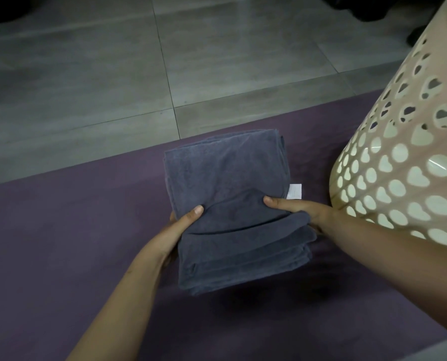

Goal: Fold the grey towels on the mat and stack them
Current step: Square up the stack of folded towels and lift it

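Note:
A stack of folded grey towels (232,209) is in the middle of the purple mat (60,230), its near end lifted off the mat. My left hand (183,222) grips the stack's left edge, thumb on top and fingers underneath. My right hand (295,207) grips the right edge the same way. A white label (294,191) sticks out on the right side of the stack. A shadow lies on the mat below the stack's near end.
A cream plastic laundry basket (404,157) with heart-shaped holes stands on the mat close to the right of the towels and my right forearm. Grey floor tiles (113,74) stretch beyond the mat's far edge.

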